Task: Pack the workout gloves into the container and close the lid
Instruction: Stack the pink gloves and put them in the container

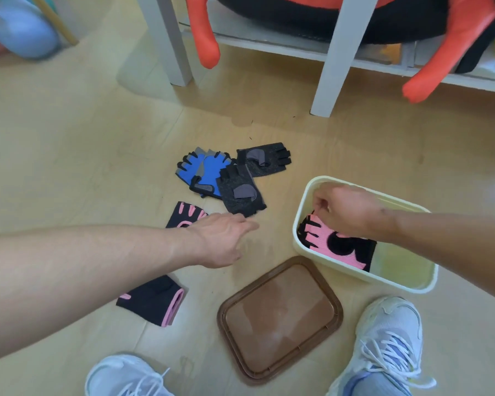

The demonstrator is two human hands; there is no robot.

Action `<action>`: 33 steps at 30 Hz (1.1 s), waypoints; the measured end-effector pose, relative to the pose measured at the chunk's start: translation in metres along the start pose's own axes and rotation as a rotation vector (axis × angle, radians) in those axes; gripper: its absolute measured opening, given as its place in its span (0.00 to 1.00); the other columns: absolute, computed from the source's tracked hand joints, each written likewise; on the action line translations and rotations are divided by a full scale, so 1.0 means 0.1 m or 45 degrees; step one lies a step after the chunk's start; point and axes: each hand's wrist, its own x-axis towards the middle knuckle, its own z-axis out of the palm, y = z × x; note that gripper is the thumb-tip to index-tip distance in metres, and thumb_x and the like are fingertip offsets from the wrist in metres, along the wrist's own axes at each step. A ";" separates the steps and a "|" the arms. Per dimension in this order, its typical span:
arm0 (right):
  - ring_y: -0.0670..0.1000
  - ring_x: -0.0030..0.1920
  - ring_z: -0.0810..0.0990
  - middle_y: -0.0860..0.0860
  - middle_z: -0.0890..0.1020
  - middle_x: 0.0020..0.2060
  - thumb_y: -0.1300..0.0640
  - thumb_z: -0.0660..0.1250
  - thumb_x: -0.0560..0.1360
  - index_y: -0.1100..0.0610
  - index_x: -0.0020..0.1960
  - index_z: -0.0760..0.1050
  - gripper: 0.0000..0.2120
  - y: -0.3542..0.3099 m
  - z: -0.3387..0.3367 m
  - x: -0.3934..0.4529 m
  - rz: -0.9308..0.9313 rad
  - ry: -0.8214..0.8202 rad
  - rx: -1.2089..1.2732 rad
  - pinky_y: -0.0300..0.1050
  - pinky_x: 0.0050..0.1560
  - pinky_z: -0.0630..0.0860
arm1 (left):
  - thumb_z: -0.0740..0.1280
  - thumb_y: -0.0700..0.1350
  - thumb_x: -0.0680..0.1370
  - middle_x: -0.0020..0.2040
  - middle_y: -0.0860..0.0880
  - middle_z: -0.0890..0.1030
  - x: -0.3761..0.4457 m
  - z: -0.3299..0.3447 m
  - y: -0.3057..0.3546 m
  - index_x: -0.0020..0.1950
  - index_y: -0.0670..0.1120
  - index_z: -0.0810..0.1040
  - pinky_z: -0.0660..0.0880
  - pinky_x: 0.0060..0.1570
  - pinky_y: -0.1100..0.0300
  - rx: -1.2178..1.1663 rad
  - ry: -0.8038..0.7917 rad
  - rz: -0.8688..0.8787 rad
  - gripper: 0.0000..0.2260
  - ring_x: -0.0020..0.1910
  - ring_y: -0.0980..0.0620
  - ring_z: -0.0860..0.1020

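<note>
1. The scene is a pale wooden floor seen from above, with the person's two white lace-up trainers, the left trainer and the right trainer, at the bottom edge
2. A cream rectangular plastic container stands open on the floor at the right, just ahead of the right trainer
3. The right hand reaches into the container from the right, its fingers curled and pinching the finger end of a pink and black fingerless workout glove, which lies inside against the container's near wall
4. The left hand stretches forward over the floor, palm down with fingers extended and loose, gripping nothing; its fingertips are near the cuff edge of a dark grey speckled fingerless glove
5. A second dark grey glove lies just behind, touching the first
6. Two blue and grey gloves lie overlapped to the left of the grey ones, partly under the nearer grey glove
7. A black glove with pink finger stripes lies partly hidden under the left wrist
8. A black glove with a pink cuff lies on the floor below the left forearm
9. The brown rectangular plastic lid lies flat on the floor between the trainers, just beside the container
10. White furniture legs and an orange and black soft toy stand at the top
</note>
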 end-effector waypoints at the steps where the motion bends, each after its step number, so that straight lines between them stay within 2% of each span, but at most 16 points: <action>1: 0.52 0.40 0.78 0.45 0.79 0.42 0.58 0.59 0.77 0.50 0.41 0.72 0.08 -0.05 -0.09 0.03 -0.007 0.071 0.053 0.43 0.33 0.71 | 0.62 0.48 0.81 0.77 0.46 0.68 -0.04 0.04 -0.12 0.80 0.52 0.60 0.68 0.71 0.48 0.044 -0.047 -0.047 0.28 0.74 0.44 0.68; 4: 0.45 0.39 0.77 0.43 0.78 0.43 0.58 0.62 0.78 0.49 0.42 0.74 0.08 -0.31 -0.33 0.12 -0.056 0.284 0.231 0.42 0.33 0.71 | 0.62 0.45 0.80 0.71 0.46 0.74 -0.16 0.19 -0.41 0.76 0.50 0.69 0.74 0.63 0.50 0.179 -0.272 -0.148 0.23 0.68 0.44 0.73; 7: 0.45 0.40 0.78 0.42 0.78 0.46 0.58 0.63 0.78 0.47 0.45 0.75 0.06 -0.67 -0.41 0.25 -0.158 0.285 0.312 0.46 0.39 0.77 | 0.64 0.46 0.79 0.70 0.47 0.74 -0.32 0.39 -0.62 0.75 0.49 0.69 0.75 0.63 0.50 0.218 -0.418 -0.181 0.23 0.68 0.44 0.73; 10: 0.45 0.45 0.78 0.42 0.76 0.55 0.54 0.63 0.80 0.44 0.54 0.75 0.06 -1.01 -0.30 0.36 -0.241 -0.018 0.164 0.42 0.41 0.75 | 0.66 0.48 0.79 0.69 0.48 0.74 -0.48 0.60 -0.76 0.75 0.50 0.69 0.73 0.61 0.52 0.152 -0.398 -0.165 0.24 0.68 0.45 0.73; 13: 0.45 0.49 0.76 0.43 0.74 0.61 0.50 0.66 0.79 0.43 0.65 0.72 0.15 -1.37 -0.13 0.44 -0.343 -0.334 0.053 0.34 0.39 0.68 | 0.66 0.46 0.77 0.65 0.47 0.77 -0.60 0.80 -0.89 0.73 0.49 0.69 0.76 0.57 0.51 0.084 -0.412 -0.181 0.23 0.63 0.43 0.77; 16: 0.47 0.56 0.76 0.45 0.75 0.65 0.46 0.70 0.77 0.45 0.72 0.69 0.25 -1.72 -0.09 0.54 -0.422 -0.630 0.011 0.39 0.52 0.72 | 0.66 0.50 0.77 0.61 0.44 0.80 -0.71 0.97 -0.96 0.74 0.49 0.65 0.75 0.50 0.51 0.042 -0.474 -0.228 0.26 0.58 0.40 0.79; 18: 0.46 0.55 0.75 0.45 0.75 0.67 0.47 0.69 0.78 0.45 0.74 0.68 0.25 -1.92 -0.11 0.59 -0.458 -0.705 -0.048 0.39 0.53 0.69 | 0.66 0.50 0.76 0.62 0.44 0.80 -0.76 1.05 -0.99 0.73 0.49 0.65 0.73 0.48 0.52 0.019 -0.513 -0.242 0.26 0.59 0.40 0.79; 20: 0.47 0.56 0.75 0.45 0.76 0.67 0.49 0.67 0.79 0.46 0.74 0.68 0.24 -2.07 -0.11 0.64 -0.495 -0.699 -0.132 0.41 0.54 0.71 | 0.66 0.49 0.77 0.62 0.43 0.80 -0.79 1.11 -1.01 0.69 0.48 0.68 0.75 0.50 0.51 -0.012 -0.527 -0.237 0.21 0.59 0.40 0.79; 22: 0.52 0.63 0.76 0.48 0.76 0.67 0.53 0.66 0.79 0.48 0.75 0.68 0.25 -2.22 -0.05 0.74 -0.526 -0.686 -0.213 0.46 0.60 0.75 | 0.66 0.49 0.77 0.60 0.43 0.80 -0.81 1.11 -1.01 0.64 0.46 0.71 0.76 0.51 0.50 -0.047 -0.511 -0.243 0.17 0.58 0.40 0.79; 25: 0.54 0.68 0.75 0.50 0.75 0.70 0.56 0.65 0.78 0.49 0.77 0.66 0.28 -2.39 0.27 0.99 -0.516 -0.597 -0.235 0.50 0.61 0.76 | 0.67 0.57 0.76 0.55 0.44 0.79 -0.82 1.10 -1.00 0.59 0.46 0.72 0.74 0.46 0.53 -0.098 -0.464 -0.276 0.18 0.54 0.42 0.78; 27: 0.55 0.70 0.72 0.50 0.71 0.74 0.58 0.65 0.77 0.47 0.79 0.62 0.32 -2.44 0.61 1.11 -0.426 -0.547 -0.167 0.51 0.61 0.76 | 0.67 0.62 0.75 0.49 0.46 0.77 -0.84 1.04 -1.00 0.56 0.46 0.73 0.71 0.43 0.55 -0.141 -0.420 -0.339 0.21 0.49 0.43 0.76; 28: 0.56 0.73 0.69 0.49 0.68 0.76 0.58 0.65 0.77 0.48 0.80 0.59 0.34 -2.44 0.79 1.11 -0.361 -0.556 -0.137 0.52 0.64 0.74 | 0.67 0.61 0.76 0.49 0.45 0.77 -0.84 1.01 -1.02 0.55 0.46 0.74 0.70 0.42 0.55 -0.140 -0.386 -0.374 0.20 0.48 0.43 0.75; 30: 0.58 0.74 0.63 0.51 0.64 0.77 0.58 0.66 0.76 0.51 0.80 0.57 0.35 -2.43 1.13 1.00 -0.236 -0.525 -0.175 0.54 0.69 0.71 | 0.66 0.50 0.77 0.48 0.44 0.77 -0.83 0.95 -1.06 0.53 0.45 0.75 0.68 0.39 0.56 -0.129 -0.267 -0.396 0.10 0.46 0.43 0.75; 31: 0.59 0.73 0.64 0.53 0.66 0.75 0.58 0.67 0.74 0.53 0.78 0.60 0.34 -2.44 1.25 0.91 -0.192 -0.449 -0.226 0.54 0.68 0.71 | 0.65 0.44 0.77 0.44 0.45 0.75 -0.85 0.92 -1.08 0.50 0.45 0.74 0.68 0.37 0.56 -0.154 -0.187 -0.407 0.05 0.43 0.43 0.75; 33: 0.59 0.68 0.70 0.56 0.71 0.68 0.58 0.68 0.74 0.56 0.71 0.66 0.26 -2.44 1.39 0.74 -0.087 -0.329 -0.282 0.52 0.60 0.74 | 0.62 0.38 0.74 0.39 0.47 0.73 -0.84 0.91 -1.16 0.48 0.44 0.72 0.70 0.34 0.55 -0.300 -0.037 -0.477 0.05 0.39 0.44 0.75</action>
